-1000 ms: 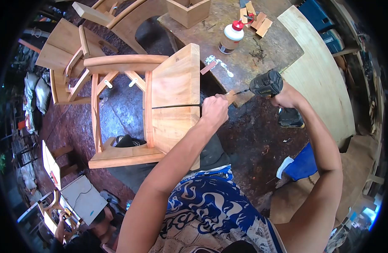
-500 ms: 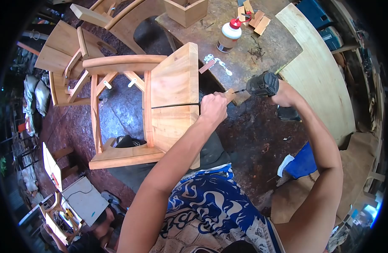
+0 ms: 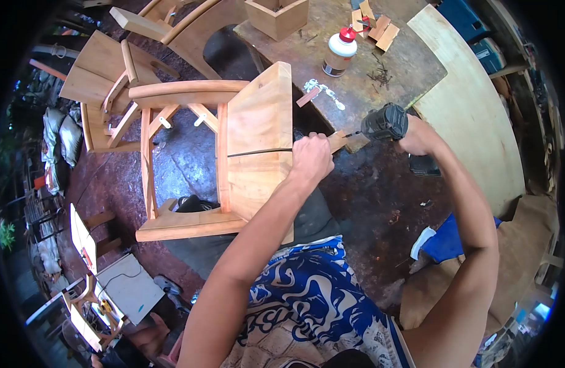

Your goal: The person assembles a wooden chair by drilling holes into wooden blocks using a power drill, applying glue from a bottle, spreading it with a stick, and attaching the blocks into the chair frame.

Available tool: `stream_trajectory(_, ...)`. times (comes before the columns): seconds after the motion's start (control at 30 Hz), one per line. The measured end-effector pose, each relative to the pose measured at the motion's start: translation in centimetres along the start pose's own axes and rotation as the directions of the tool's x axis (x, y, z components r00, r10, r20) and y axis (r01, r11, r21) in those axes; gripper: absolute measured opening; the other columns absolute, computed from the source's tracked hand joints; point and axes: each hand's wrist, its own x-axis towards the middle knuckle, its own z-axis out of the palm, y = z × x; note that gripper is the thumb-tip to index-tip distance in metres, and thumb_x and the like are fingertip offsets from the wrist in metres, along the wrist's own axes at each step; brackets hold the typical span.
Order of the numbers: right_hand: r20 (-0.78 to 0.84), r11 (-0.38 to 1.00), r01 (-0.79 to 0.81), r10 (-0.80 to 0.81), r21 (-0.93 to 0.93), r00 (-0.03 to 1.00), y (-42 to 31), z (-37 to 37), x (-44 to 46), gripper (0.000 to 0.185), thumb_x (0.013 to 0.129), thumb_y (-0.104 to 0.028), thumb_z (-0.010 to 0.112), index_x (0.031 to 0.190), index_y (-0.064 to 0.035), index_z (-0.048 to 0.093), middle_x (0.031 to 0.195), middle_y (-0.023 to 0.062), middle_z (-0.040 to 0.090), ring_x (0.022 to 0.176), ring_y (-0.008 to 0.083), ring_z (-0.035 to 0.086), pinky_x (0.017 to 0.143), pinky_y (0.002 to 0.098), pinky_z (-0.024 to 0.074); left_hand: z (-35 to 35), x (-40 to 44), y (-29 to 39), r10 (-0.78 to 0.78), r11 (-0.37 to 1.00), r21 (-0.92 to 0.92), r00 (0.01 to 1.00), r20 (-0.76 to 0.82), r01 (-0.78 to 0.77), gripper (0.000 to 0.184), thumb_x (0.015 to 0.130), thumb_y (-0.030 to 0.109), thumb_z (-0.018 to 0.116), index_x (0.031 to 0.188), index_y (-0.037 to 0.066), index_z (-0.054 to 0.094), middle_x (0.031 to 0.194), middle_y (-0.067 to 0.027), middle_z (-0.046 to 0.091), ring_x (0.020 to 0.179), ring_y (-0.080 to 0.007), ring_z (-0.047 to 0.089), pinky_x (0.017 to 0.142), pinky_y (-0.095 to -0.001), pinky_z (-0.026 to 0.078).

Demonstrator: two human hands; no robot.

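Observation:
My left hand (image 3: 313, 158) is closed around a small wooden block (image 3: 337, 141), beside the edge of an upturned wooden chair (image 3: 258, 132). In my right hand (image 3: 418, 135) is a black cordless drill (image 3: 385, 122), pointed left. Its thin bit (image 3: 352, 134) meets the block near its exposed end. Another piece of wood (image 3: 357, 144) shows just behind the block, at the table corner. The chair rests against my legs, and a dark cord or strip lies across its flat panel toward my left hand.
On the worktable (image 3: 411, 76) stand a glue bottle (image 3: 340, 55) with a red cap and a wooden box (image 3: 277, 18). White glue (image 3: 322, 92), screws (image 3: 379, 76) and wood offcuts (image 3: 383, 34) lie there too. More chairs (image 3: 101, 86) stand left; another person is at lower left.
The view has shifted slightly, so the surroundings appear a little farther right. Both hands keep their grips, and slightly less of the drill bit shows outside the block.

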Motion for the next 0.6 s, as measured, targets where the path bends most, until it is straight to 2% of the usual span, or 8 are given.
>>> stream_trajectory(0.17, -0.009, 1.000, -0.011, 0.011, 0.021, 1.000, -1.1, -0.2, -0.4, 0.051, 0.061, -0.003, 0.063, 0.112, -0.0071, 0.062, 0.101, 0.0198, 0.068, 0.097, 0.0362, 0.064, 0.085, 0.0395, 0.0512, 0.3, -0.1, 0.1, 0.006, 1.000, 0.022, 1.000, -0.004, -0.006, 0.035, 0.070, 0.028, 0.078, 0.087, -0.001, 0.067, 0.086, -0.0177, 0.069, 0.074, -0.0307, 0.071, 0.067, -0.0388, 0.057)
stream_trajectory(0.23, -0.013, 0.999, 0.049, -0.049, 0.015, 0.999, -0.8, 0.1, 0.0, 0.050, 0.058, -0.004, 0.067, 0.108, -0.0057, 0.061, 0.092, 0.0164, 0.068, 0.088, 0.0320, 0.064, 0.079, 0.0405, 0.0513, 0.1, -0.1, 0.1, 0.013, 0.999, 0.044, 1.000, -0.007, -0.012, 0.034, 0.070, 0.028, 0.078, 0.086, 0.000, 0.068, 0.084, -0.0173, 0.069, 0.074, -0.0304, 0.071, 0.067, -0.0386, 0.057)
stream_trajectory(0.3, -0.011, 0.997, 0.054, -0.054, 0.046, 0.998, -0.5, 0.2, 0.1, 0.050, 0.058, -0.003, 0.067, 0.108, -0.0055, 0.061, 0.092, 0.0160, 0.068, 0.088, 0.0313, 0.064, 0.080, 0.0403, 0.0511, -0.1, -0.1, 0.1, 0.036, 0.998, 0.045, 0.999, 0.034, -0.037, 0.031, 0.070, 0.027, 0.079, 0.083, 0.000, 0.069, 0.081, -0.0169, 0.070, 0.072, -0.0304, 0.071, 0.066, -0.0383, 0.056)
stream_trajectory(0.43, -0.013, 0.991, 0.045, -0.044, 0.126, 0.999, 0.3, 0.5, 0.0, 0.049, 0.059, -0.002, 0.067, 0.108, -0.0051, 0.061, 0.094, 0.0151, 0.068, 0.090, 0.0300, 0.064, 0.081, 0.0397, 0.0509, -0.4, -0.1, 0.2, 0.037, 0.999, 0.023, 0.999, 0.004, -0.037, 0.028, 0.069, 0.026, 0.079, 0.079, 0.001, 0.070, 0.077, -0.0174, 0.070, 0.070, -0.0307, 0.071, 0.065, -0.0384, 0.056)
stream_trajectory(0.5, -0.006, 0.994, 0.020, -0.020, 0.103, 1.000, 0.4, 0.7, -0.1, 0.049, 0.060, -0.002, 0.067, 0.108, -0.0051, 0.061, 0.095, 0.0149, 0.068, 0.090, 0.0300, 0.064, 0.081, 0.0396, 0.0509, -0.5, -0.2, 0.0, 0.085, 0.996, 0.009, 0.996, -0.002, -0.085, 0.028, 0.069, 0.026, 0.079, 0.077, 0.001, 0.070, 0.074, -0.0176, 0.070, 0.069, -0.0311, 0.071, 0.064, -0.0386, 0.056)
stream_trajectory(0.6, 0.011, 0.997, 0.005, -0.006, 0.080, 1.000, 0.7, 0.8, 0.3, 0.049, 0.061, -0.002, 0.067, 0.109, -0.0055, 0.062, 0.096, 0.0149, 0.068, 0.091, 0.0302, 0.064, 0.083, 0.0395, 0.0509, -0.3, 0.0, 0.0, 0.067, 0.998, -0.002, 0.998, -0.015, -0.067, 0.028, 0.068, 0.026, 0.080, 0.076, 0.001, 0.070, 0.073, -0.0177, 0.070, 0.069, -0.0313, 0.071, 0.064, -0.0387, 0.056)
